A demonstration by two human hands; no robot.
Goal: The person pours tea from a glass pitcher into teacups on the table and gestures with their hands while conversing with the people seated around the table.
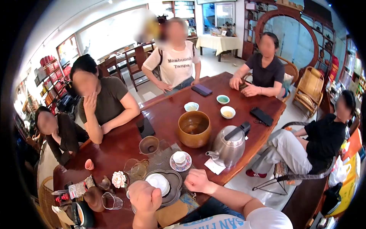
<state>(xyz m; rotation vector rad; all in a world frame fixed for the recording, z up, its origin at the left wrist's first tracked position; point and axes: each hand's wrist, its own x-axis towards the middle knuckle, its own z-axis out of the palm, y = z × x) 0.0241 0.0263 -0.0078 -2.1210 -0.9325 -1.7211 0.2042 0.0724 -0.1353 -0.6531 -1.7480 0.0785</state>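
Note:
My left hand (145,196) is closed in a fist, raised over the near edge of a dark scalloped tea tray (174,182). My right hand (198,181) is also curled into a fist, just right of that tray. Nothing shows in either hand. On the tray, between my hands, sits a white lidded bowl (159,182), partly covered by my left hand. A white cup (179,157) stands on a patterned saucer (180,166) beyond the tray. Left of my left hand lies a white flower ornament (119,179). A brown cloth (173,214) lies below my hands.
A steel kettle (228,147) and a large brown bowl (193,133) stand farther off on the red wooden table (164,129). Small bowls (227,112), phones (261,116), a glass pitcher (112,201) and a clay teapot (93,198) are around. Several people are around the table.

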